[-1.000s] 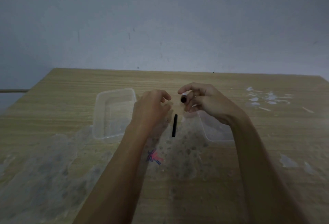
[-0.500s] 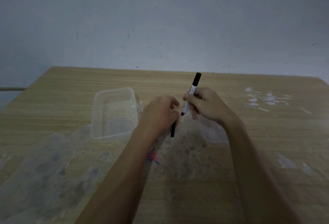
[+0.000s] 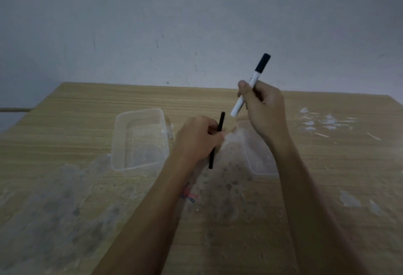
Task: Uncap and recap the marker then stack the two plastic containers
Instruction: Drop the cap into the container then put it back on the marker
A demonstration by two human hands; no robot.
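Head view, dim light. Wooden table (image 3: 91, 108): pale, straight-grained laminate w/ whitish scuffs and worn patches; a small pink-and-blue mark (image 3: 189, 196) sits on the surface beside the left forearm. Plain grey-white wall (image 3: 152, 23) behind, faintly speckled.

Left container (image 3: 139, 139): clear, thin-walled plastic, rectangular w/ rounded corners, open side up, resting on the table left of the hands. Right container (image 3: 257, 154): same clear plastic and shape, on the table below the right wrist, its far part hidden by the forearm. The two are well apart, not stacked.

Marker (image 3: 250, 84): slim cylinder, white barrel w/ small dark print, black section at the upper end; tilted, upper end toward the far right, lower end pointing down-left. Its lower end looks white and blunt; tip detail too blurred to tell.

Right hand (image 3: 263, 108): raised above the table, fingers curled round the mid-barrel, thumb pressed on the near side, wrist bent back.

Black stick (image 3: 216, 141): thin, matte black, rod-shaped, near upright; whether it is the cap cannot be told.

Left hand (image 3: 198, 137): loosely fisted, knuckles up, pinching the stick at mid-length, both ends protruding. Marker's lower end hangs just above and right of the stick's top, not touching.
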